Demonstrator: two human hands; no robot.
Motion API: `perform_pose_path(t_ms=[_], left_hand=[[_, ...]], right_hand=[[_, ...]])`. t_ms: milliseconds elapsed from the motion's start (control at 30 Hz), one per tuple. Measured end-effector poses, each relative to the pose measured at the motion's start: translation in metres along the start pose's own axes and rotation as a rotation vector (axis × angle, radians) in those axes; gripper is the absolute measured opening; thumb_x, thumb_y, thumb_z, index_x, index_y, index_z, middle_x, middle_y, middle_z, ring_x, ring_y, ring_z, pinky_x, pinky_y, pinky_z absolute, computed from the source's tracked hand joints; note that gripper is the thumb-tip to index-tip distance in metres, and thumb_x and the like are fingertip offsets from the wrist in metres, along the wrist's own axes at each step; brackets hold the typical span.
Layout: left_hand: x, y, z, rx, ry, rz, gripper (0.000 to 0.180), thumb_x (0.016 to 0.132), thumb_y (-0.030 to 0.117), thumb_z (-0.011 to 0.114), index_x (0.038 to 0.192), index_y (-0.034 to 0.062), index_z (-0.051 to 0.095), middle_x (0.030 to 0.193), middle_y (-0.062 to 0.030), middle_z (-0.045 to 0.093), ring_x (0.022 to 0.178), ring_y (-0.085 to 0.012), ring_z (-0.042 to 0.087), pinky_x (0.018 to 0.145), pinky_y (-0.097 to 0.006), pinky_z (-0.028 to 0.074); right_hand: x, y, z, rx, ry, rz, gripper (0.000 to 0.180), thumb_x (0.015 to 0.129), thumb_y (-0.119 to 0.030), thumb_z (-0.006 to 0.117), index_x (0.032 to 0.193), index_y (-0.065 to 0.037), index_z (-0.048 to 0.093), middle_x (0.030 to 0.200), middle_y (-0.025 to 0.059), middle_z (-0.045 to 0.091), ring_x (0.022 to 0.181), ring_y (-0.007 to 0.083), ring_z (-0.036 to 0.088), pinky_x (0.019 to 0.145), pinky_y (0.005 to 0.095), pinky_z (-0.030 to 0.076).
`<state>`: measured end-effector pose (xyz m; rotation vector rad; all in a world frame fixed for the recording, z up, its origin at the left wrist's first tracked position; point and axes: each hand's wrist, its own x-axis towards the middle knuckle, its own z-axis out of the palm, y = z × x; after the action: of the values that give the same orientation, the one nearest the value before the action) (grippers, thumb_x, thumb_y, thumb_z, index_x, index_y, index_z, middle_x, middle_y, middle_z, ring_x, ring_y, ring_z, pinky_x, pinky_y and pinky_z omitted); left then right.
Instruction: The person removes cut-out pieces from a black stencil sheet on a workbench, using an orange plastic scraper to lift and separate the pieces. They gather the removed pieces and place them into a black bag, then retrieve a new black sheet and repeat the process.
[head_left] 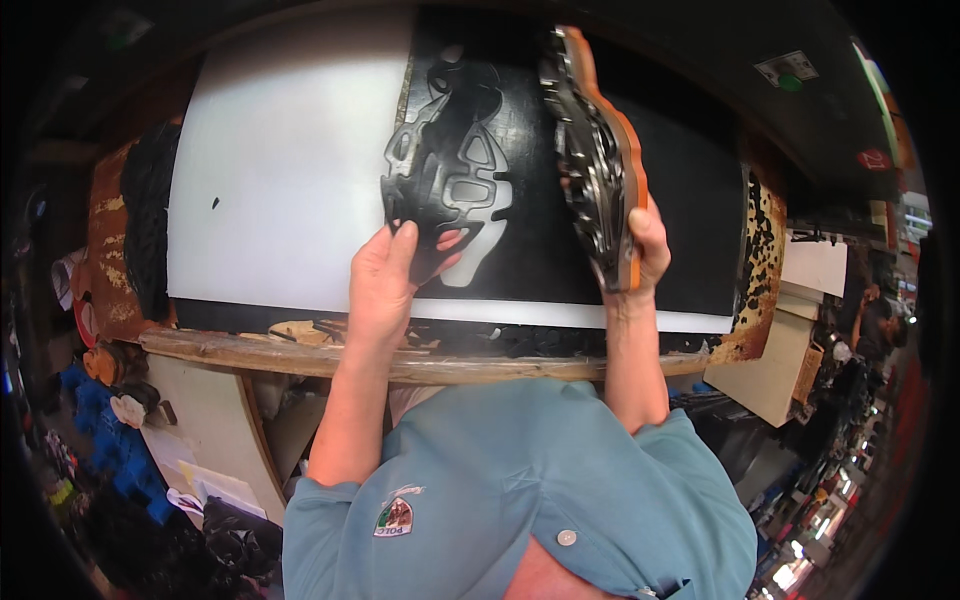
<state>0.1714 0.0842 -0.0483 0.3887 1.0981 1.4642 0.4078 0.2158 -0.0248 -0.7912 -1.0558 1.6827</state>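
Pinched at its lower end between thumb and fingers of my left hand is a thin black cut-out piece, curved and pierced with several openings. It is partly lifted over a black sheet, where pale cut-out shapes show beneath it. My right hand is closed around the lower end of a cutting die. The die is tipped on its side, its orange backing to the right and its metal blades facing left. Its far end is slightly blurred. The fingers behind the die are mostly hidden.
A white board lies under the black sheet and shows widely at left. One small black scrap rests on it. A worn wooden edge runs along the front. Black scraps gather at the left side. A dark overhead structure spans the back.
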Motion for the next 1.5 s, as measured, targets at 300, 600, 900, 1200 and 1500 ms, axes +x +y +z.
perform_pose_path(t_ms=[300,600,900,1200,1500], left_hand=[[-0.002,-0.021,-0.009,0.027,0.031,0.084,0.028,0.113,0.023,0.06,0.119,-0.0026,0.069,0.114,-0.0155,0.078,0.106,-0.0219,0.076,0.096,-0.037,0.06],[0.0,-0.024,0.0,0.084,-0.044,0.107,0.031,0.115,0.024,0.055,0.121,-0.002,0.071,0.118,-0.0143,0.077,0.105,-0.0192,0.074,0.095,-0.035,0.059],[0.003,-0.014,0.019,0.25,-0.048,0.271,0.036,0.115,0.028,0.059,0.09,0.0036,0.067,0.076,0.0099,0.05,0.072,-0.001,0.039,0.061,-0.022,0.034],[-0.001,-0.02,0.01,0.312,0.006,0.155,0.03,0.115,0.027,0.057,0.103,0.0048,0.072,0.084,0.0084,0.061,0.066,-0.0004,0.037,0.059,-0.021,0.03],[-0.034,0.008,-0.033,0.478,0.283,0.189,0.029,0.114,0.023,0.058,0.104,0.0009,0.073,0.081,0.0104,0.054,0.071,-0.0015,0.038,0.064,-0.021,0.031]], right_hand=[[-0.066,-0.016,-0.038,-1.339,0.024,-0.27,0.085,0.068,-0.027,0.088,0.145,0.003,0.064,0.157,0.0273,0.048,0.14,0.0394,0.052,0.116,0.0497,0.044],[-0.007,0.002,0.054,-1.118,-0.48,-0.635,0.064,0.075,-0.025,0.093,0.131,-0.002,0.072,0.112,0.0133,0.066,0.098,0.0304,0.063,0.082,0.0398,0.057],[0.019,0.019,0.06,-0.916,-0.56,-0.523,0.04,0.086,-0.008,0.082,0.125,-0.002,0.078,0.097,0.0096,0.068,0.086,0.0197,0.065,0.07,0.0308,0.053],[0.03,0.032,0.055,-0.968,-0.477,-0.486,0.017,0.098,-0.016,0.072,0.099,-0.001,0.08,0.078,0.0066,0.068,0.073,0.0189,0.063,0.067,0.034,0.051],[0.092,-0.01,-0.039,-0.239,0.402,-0.223,0.025,0.107,-0.02,0.068,0.087,-0.005,0.073,0.07,-0.003,0.056,0.062,0.0068,0.049,0.057,0.0243,0.038]])
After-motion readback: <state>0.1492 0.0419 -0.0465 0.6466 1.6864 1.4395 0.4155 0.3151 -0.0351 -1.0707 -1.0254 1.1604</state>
